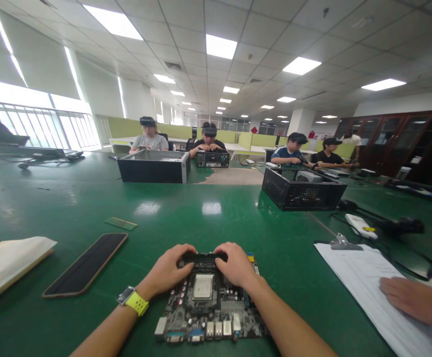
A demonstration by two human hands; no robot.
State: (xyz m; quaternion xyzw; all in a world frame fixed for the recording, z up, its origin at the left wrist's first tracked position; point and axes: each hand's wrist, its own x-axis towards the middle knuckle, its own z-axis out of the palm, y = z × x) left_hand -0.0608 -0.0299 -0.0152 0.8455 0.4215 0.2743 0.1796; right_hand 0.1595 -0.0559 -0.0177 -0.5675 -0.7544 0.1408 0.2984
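A computer motherboard [234,305] lies flat on the green table, its row of ports facing me. A silver square processor [203,287] sits in its socket near the middle. My left hand [171,270] is curled over the far left part of the board, thumb and fingers on one end of a dark bar-like part [204,258]. At the bar's other end, my right hand [236,265] grips in the same way. Several of my fingertips are hidden behind the bar, and I cannot tell whether it is a slot or a memory stick.
Left of the board are a dark phone [87,265], a thin green memory stick [121,223] and a white packet [11,263]. On the right, another person's hand [416,300] rests on a clipboard [344,258]. Open black computer cases [152,168] stand beyond, with people seated behind.
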